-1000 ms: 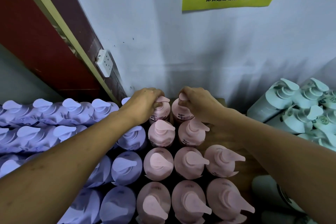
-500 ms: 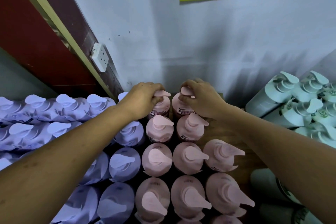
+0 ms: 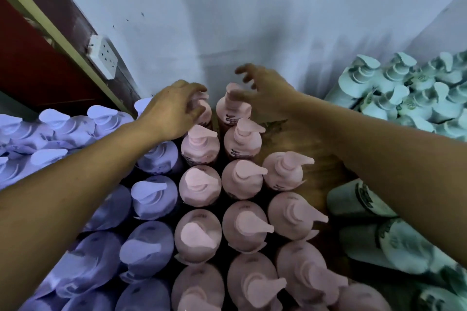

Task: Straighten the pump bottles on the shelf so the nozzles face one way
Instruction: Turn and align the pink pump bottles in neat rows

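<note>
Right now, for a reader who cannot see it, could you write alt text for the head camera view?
A person's left hand grips the pump of the back-left pink bottle while the right hand hovers open beside the back-right pink bottle. Purple bottles are on the left and pale green bottles on the right, against a white wall.

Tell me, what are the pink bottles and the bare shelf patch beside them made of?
The pink pump bottles look like plastic: one even colour, smooth moulded pump heads, a soft matte sheen. The shelf looks like wood, brown with visible grain lines and a dull finish.
</note>
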`<state>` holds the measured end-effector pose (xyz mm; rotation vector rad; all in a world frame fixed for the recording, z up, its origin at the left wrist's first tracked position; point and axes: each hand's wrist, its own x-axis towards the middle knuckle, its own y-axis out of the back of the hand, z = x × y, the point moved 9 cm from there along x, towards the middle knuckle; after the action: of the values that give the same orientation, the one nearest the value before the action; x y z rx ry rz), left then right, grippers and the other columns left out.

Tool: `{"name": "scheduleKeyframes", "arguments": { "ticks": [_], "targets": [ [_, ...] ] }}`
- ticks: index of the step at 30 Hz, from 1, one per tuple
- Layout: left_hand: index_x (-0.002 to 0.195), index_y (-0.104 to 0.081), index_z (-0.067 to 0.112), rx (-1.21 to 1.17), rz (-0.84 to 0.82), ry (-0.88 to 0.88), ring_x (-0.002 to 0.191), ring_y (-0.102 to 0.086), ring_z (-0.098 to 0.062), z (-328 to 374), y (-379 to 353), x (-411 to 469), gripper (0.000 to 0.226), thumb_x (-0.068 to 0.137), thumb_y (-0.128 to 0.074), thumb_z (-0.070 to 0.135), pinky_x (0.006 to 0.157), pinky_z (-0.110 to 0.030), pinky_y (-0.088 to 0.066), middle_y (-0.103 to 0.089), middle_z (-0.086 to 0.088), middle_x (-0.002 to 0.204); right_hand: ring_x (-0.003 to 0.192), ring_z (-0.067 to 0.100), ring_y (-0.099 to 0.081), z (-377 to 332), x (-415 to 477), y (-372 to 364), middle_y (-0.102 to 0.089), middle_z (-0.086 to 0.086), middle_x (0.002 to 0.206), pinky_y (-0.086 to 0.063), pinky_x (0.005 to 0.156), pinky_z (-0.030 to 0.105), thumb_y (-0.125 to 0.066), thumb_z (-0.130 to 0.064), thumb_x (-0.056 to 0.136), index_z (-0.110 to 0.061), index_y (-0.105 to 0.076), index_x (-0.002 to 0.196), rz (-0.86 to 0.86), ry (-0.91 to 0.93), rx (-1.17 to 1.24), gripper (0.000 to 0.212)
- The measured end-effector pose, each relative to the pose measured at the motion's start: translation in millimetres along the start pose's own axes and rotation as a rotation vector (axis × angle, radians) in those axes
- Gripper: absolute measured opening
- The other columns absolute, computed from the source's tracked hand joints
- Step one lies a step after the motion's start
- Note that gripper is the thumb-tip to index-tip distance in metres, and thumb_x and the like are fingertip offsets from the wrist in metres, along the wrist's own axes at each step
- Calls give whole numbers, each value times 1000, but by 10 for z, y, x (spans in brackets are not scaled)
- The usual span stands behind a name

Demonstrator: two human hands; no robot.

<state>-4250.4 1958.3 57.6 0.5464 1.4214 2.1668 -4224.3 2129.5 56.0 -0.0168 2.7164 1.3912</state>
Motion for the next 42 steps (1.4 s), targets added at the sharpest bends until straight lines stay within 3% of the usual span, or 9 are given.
{"name": "scheduleKeyframes", "arguments": {
  "ticks": [5,10,13,17,20,26,34,38,42],
  "targets": [
    [130,-55,14,-12,58,-88,117,-52,-26,245,148,-166,43,88,-61,19,99,-31,-37,-57,-10,124,81,7,-66,-119,-992,801,-68,-8,97,-53,78,26,-59,-33,91,-25,-65,112,235,-2,100,24],
    [120,-63,13,15,141,-218,103,-59,-29,862,216,-399,32,89,-62,22,92,-33,-41,-65,-13,114,55,-1,-57,136,-2443,732,-64,-12,62,-38,54,10,-64,-32,89,-28,-70,86,-13,-125,24,8],
    [112,-68,14,-123,110,-248,86,-63,-19,1243,166,-570,28,88,-64,26,82,-25,-43,-69,-7,105,66,-4,-59,253,-3134,396,-65,-19,74,-42,59,11,-63,-41,86,-35,-69,87,-205,-148,-78,9],
    [105,-70,15,-148,25,-355,77,-60,-18,1780,-45,-870,25,86,-67,30,73,-25,-44,-69,-3,91,92,-5,-51,396,-3889,25,-48,-28,113,-49,74,24,-51,-70,78,-45,-55,113,-320,-150,-212,43],
    [103,-71,16,-206,-13,-413,74,-56,-11,2085,-207,-1093,21,85,-69,27,71,-21,-40,-63,9,87,92,-3,-50,432,-4162,-129,-36,-31,126,-51,72,23,-51,-76,72,-51,-44,120,-343,-164,-228,55],
    [104,-70,18,-168,-22,-279,83,-62,-16,1945,-382,-1064,20,86,-66,24,72,-24,-44,-67,1,92,86,16,-67,527,-4043,-254,-61,-13,123,-55,68,33,-70,-24,83,-32,-61,117,-212,-190,-176,36],
    [96,-73,13,-173,19,-305,84,-62,-21,1839,-358,-1086,14,85,-66,19,76,-37,-50,-69,-3,89,64,9,-52,462,-3415,386,-64,-12,81,-31,54,20,-74,-23,77,-29,-60,100,34,-177,-289,27],
    [95,-71,16,37,25,-271,96,-59,-26,1672,-313,-934,17,87,-59,26,86,-39,-45,-67,-3,99,79,28,-61,350,-2845,800,-59,-3,76,-30,63,30,-68,-29,83,-25,-59,106,167,-176,-379,25],
    [93,-72,16,38,-67,-213,95,-61,-27,1463,-330,-839,20,87,-62,32,80,-38,-47,-68,-5,99,88,32,-60,249,-2166,1001,-63,4,82,-33,67,30,-66,-25,85,-20,-60,109,217,-117,-370,25]
  ]
}}
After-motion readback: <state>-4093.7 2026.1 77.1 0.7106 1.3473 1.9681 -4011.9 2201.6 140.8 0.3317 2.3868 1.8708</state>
